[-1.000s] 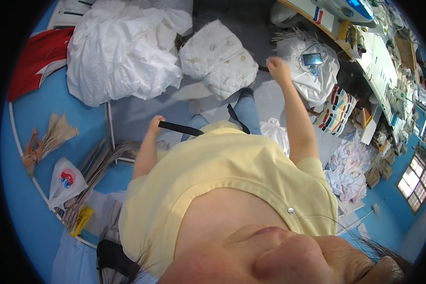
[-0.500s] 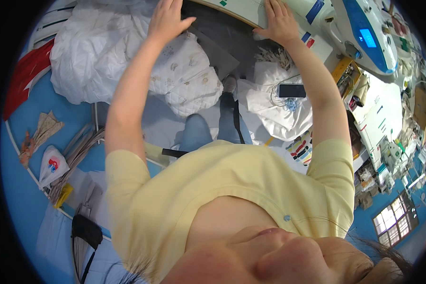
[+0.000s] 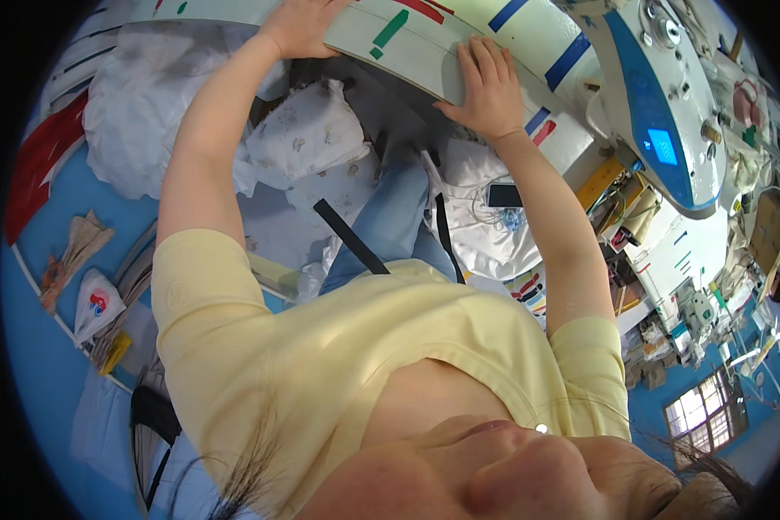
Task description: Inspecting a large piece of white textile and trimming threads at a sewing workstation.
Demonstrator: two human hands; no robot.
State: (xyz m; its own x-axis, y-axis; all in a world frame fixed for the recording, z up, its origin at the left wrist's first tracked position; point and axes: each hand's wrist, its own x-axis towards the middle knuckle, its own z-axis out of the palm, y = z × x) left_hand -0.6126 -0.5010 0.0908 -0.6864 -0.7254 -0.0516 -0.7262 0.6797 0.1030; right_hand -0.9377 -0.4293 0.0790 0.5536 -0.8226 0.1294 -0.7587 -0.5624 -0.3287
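Left hand (image 3: 302,26), right hand (image 3: 487,84) flat on white table (image 3: 407,48), blue floor (image 3: 35,329)

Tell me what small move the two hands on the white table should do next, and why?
Probably stay pressed flat and steady. The left hand and right hand both lie open on the white table edge, holding nothing, beside the sewing machine; no cloth lies under them.

— What's under the fingers?
— A white table (image 3: 425,43) with green, red and blue marks; both palms rest flat on its edge.
— Beyond the right fingertips?
— A white and blue sewing machine (image 3: 659,113) stands there.
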